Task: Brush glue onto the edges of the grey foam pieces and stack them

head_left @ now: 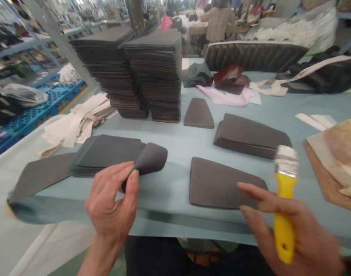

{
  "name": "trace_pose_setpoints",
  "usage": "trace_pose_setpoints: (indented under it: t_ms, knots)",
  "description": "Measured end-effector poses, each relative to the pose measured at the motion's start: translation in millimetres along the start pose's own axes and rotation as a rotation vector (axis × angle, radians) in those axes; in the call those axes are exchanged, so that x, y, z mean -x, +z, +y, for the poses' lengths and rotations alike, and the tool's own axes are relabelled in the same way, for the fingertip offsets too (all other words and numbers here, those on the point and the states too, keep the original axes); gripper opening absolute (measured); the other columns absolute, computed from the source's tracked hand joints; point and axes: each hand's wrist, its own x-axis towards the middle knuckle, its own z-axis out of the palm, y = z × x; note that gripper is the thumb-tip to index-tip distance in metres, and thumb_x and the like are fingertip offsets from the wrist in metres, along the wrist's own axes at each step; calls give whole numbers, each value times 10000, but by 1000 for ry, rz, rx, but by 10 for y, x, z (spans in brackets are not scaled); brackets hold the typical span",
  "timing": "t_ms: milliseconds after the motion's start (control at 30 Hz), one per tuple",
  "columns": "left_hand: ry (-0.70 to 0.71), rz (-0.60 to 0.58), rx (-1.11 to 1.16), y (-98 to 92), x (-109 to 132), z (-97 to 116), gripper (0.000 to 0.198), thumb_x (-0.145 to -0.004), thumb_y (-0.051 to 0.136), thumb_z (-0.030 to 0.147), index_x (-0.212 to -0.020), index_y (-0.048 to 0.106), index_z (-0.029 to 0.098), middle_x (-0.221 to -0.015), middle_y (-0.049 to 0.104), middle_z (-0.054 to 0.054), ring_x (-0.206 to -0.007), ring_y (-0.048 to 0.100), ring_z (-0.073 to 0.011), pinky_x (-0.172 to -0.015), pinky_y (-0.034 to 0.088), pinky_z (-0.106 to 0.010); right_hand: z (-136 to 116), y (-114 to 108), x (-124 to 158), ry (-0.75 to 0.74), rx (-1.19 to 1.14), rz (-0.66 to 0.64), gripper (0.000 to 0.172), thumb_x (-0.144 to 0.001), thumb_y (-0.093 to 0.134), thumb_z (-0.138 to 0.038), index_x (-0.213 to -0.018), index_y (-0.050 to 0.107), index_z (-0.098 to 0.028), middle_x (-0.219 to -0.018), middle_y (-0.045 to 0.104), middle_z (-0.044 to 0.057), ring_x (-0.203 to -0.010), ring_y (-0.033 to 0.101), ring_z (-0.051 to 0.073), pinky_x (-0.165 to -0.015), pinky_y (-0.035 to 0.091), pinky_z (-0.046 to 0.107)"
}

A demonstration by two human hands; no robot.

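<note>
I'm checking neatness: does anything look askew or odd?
Yes: one dark sheet lies askew past the left end of the front-left stack, out of line with it. The curled sheet is pinched by the left hand, so its bend is probably handling, not damage.

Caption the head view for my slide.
Left hand pinches a curled dark sheet; right hand holds a yellow-handled brush.

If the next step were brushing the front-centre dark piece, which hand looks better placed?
Probably the right hand: it holds the yellow brush near the dark piece, while the left hand pinches a curled sheet.
</note>
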Motion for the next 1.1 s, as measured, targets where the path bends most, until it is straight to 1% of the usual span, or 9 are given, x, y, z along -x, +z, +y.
trace_pose_setpoints:
  t_ms: [167, 267, 533, 600, 733, 800, 867, 967, 1100]
  knots:
    - [-40, -10, 129, 206, 401, 245, 182, -996, 685, 114, -1124, 727, 237, -1114, 827, -49, -1067, 770, -221, -1021, 609, -428, -569, 661, -319, -50, -316, -47, 200, -1065, 619, -419, -1003, 499, -271, -1033, 854, 51, -907, 850, 185, -780, 653, 264]
    - [-81, -9, 153, 280, 569, 324, 174, -1003, 671, 114, -1118, 720, 236, -1092, 829, -51, -1046, 776, -215, -989, 627, -418, -778, 897, -344, 8, -366, -76, 184, -1025, 667, -374, -986, 524, -265, -787, 764, -27, -635, 766, 141, -578, 563, 221]
    - [-229, -123, 222, 140, 560, 210, 229, -1072, 553, 227, -1239, 711, 231, -1186, 818, -68, -1129, 773, -210, -1032, 640, -394, -702, 890, -466, -108, -367, -138, 156, -996, 583, -141, -929, 517, -266, -692, 670, -72, -531, 643, 101, -554, 471, 201]
    - [-253, -211, 267, 77, 322, 103, 352, -1039, 595, 268, -1384, 659, 248, -1344, 776, -76, -1255, 736, -228, -1127, 600, -412, -622, 831, -536, -207, -331, -205, 158, -992, 561, -119, -942, 529, -265, -699, 679, -67, -536, 648, 106, -555, 459, 210]
    - [-117, -826, 584, 81, -326, -51, 699, -890, 578, 266, -1582, 487, 243, -1683, 532, -78, -1587, 466, -273, -1334, 396, -455, -563, 746, -631, -429, -319, -228, 214, -979, 542, -53, -1000, 539, -266, -754, 722, -54, -620, 710, 121, -621, 488, 231]
    - [-32, -1064, 638, 168, -589, -97, 668, -823, 624, 308, -1486, 578, 245, -1543, 650, -69, -1448, 580, -290, -1264, 444, -447, -577, 704, -657, -483, -322, -212, 231, -980, 543, -43, -1015, 528, -271, -757, 716, -62, -627, 710, 124, -634, 497, 240]
    - [-21, -1151, 631, 272, -748, -141, 393, -766, 657, 333, -1138, 723, 227, -1171, 760, -33, -1145, 676, -261, -1071, 522, -381, -588, 645, -673, -484, -293, -183, 213, -996, 555, -63, -1021, 529, -273, -770, 717, -60, -635, 710, 127, -629, 503, 245]
    - [-83, -1212, 650, 343, -816, -207, 145, -760, 666, 351, -749, 639, 209, -749, 628, 33, -758, 584, -156, -694, 456, -258, -563, 521, -673, -419, -227, -108, 191, -1010, 603, -94, -1009, 540, -274, -793, 727, -51, -678, 731, 131, -638, 527, 239]
    - [-190, -1208, 707, 192, -750, -251, 150, -783, 679, 330, -725, 639, 197, -660, 571, 65, -632, 498, -97, -560, 368, -195, -477, 359, -623, -304, -126, 35, 194, -1005, 675, -136, -975, 545, -277, -843, 743, -31, -752, 759, 153, -673, 575, 249]
